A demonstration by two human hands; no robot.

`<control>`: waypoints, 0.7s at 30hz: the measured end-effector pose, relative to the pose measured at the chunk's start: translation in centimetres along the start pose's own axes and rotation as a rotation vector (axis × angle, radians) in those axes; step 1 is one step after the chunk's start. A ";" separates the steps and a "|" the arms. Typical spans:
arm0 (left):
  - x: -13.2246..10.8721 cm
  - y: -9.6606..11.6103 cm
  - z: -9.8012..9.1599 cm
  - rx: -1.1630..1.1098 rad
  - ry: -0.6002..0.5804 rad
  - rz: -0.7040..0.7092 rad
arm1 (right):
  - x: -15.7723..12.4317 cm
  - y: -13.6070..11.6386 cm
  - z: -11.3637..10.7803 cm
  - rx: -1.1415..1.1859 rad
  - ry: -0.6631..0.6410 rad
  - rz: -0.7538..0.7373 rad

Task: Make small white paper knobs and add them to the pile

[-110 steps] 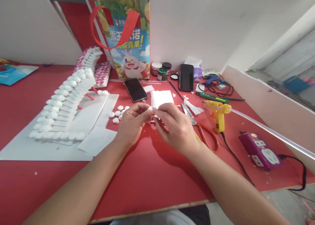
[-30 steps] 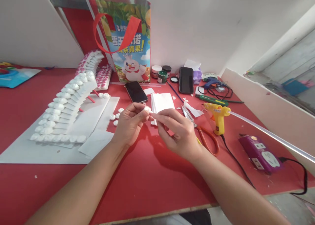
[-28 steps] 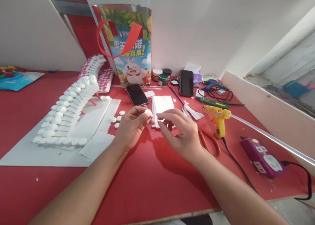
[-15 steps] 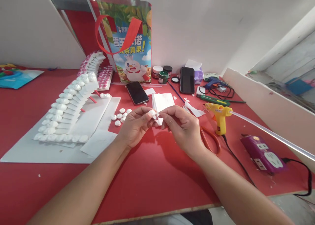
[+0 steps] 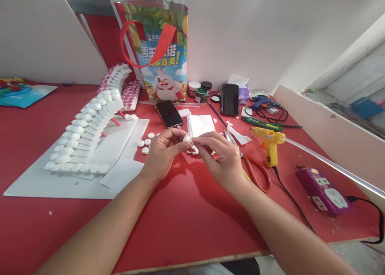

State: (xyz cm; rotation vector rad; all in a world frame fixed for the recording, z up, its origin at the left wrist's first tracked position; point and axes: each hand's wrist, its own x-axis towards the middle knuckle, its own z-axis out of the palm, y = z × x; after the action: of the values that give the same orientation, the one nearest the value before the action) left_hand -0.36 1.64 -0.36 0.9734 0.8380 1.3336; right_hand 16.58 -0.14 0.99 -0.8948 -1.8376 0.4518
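Observation:
Both my hands meet above the red table point(image 5: 186, 210). My left hand point(image 5: 164, 152) pinches a small white paper piece point(image 5: 188, 139) between thumb and fingertips. My right hand point(image 5: 224, 160) is closed on the same piece from the right, fingertips pressed on its lower edge. Just behind them lies a stack of white paper squares point(image 5: 201, 125). Several small white rolled pieces point(image 5: 146, 141) lie loose to the left of my left hand. Farther left, a curved white paper build point(image 5: 86, 136) with rows of white tips rests on a white sheet point(image 5: 39, 182).
Red-handled scissors point(image 5: 254, 170) lie right of my right hand. A yellow glue gun point(image 5: 270, 143), a purple power strip point(image 5: 323, 188) and cables sit at the right. Two phones point(image 5: 169, 113), paint jars point(image 5: 200, 92) and a printed bag point(image 5: 164, 54) stand at the back.
My right hand briefly opened and drew off the white piece, then came back and closed on it. Both hands now work it slightly lower; the camera shifted a little.

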 end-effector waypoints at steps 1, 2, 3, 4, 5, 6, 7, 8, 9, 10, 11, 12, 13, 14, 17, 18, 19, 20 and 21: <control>0.0 0.0 -0.1 0.010 -0.011 0.000 | 0.0 0.1 0.0 -0.003 -0.002 -0.006; 0.0 -0.1 -0.2 0.019 -0.022 0.001 | 0.0 0.1 0.0 -0.006 -0.002 -0.010; 0.0 -0.1 -0.3 0.030 -0.032 0.002 | 0.0 0.2 0.0 -0.005 -0.002 -0.013; -0.1 -0.2 -0.4 0.038 -0.040 0.006 | -0.1 0.3 0.0 -0.001 -0.004 -0.014; -0.1 -0.2 -0.4 0.044 -0.044 0.011 | -0.1 0.3 0.1 0.004 -0.004 -0.014; -0.1 -0.2 -0.4 0.047 -0.047 0.017 | -0.1 0.4 0.1 0.010 -0.003 -0.014; -0.1 -0.2 -0.4 0.049 -0.048 0.022 | -0.1 0.4 0.1 0.014 -0.004 -0.013; -0.1 -0.2 -0.4 0.049 -0.050 0.023 | -0.1 0.4 0.1 0.017 -0.005 -0.010; -0.1 -0.2 -0.4 0.047 -0.049 0.023 | -0.1 0.4 0.1 0.019 -0.007 -0.008; -0.1 -0.1 -0.3 0.046 -0.046 0.021 | -0.1 0.4 0.1 0.019 -0.008 -0.009; -0.1 -0.1 -0.3 0.048 -0.043 0.021 | 0.0 0.4 0.1 0.020 -0.009 -0.012; 0.0 -0.1 -0.3 0.054 -0.039 0.022 | 0.0 0.4 0.1 0.018 -0.012 -0.013; 0.0 -0.1 -0.3 0.062 -0.036 0.025 | 0.0 0.4 0.1 0.014 -0.013 -0.014; 0.0 -0.1 -0.3 0.072 -0.032 0.030 | 0.1 0.4 0.1 0.008 -0.015 -0.014; 0.0 -0.1 -0.2 0.086 -0.028 0.043 | 0.1 0.4 0.1 -0.006 -0.020 -0.009; 0.0 -0.1 -0.2 0.082 -0.027 0.047 | 0.1 0.4 0.1 -0.006 -0.022 -0.011; 0.0 -0.1 -0.2 0.079 -0.028 0.048 | 0.1 0.4 0.1 -0.004 -0.023 -0.013; 0.0 -0.2 -0.2 0.075 -0.026 0.050 | 0.1 0.4 0.1 -0.004 -0.025 -0.016; 0.0 -0.2 -0.2 0.074 -0.026 0.051 | 0.1 0.4 0.1 -0.003 -0.027 -0.020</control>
State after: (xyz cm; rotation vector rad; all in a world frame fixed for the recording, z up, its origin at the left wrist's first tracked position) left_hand -0.51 1.64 -0.63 1.0740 0.8525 1.3387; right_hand 16.66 0.16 0.74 -0.8760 -1.8709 0.4509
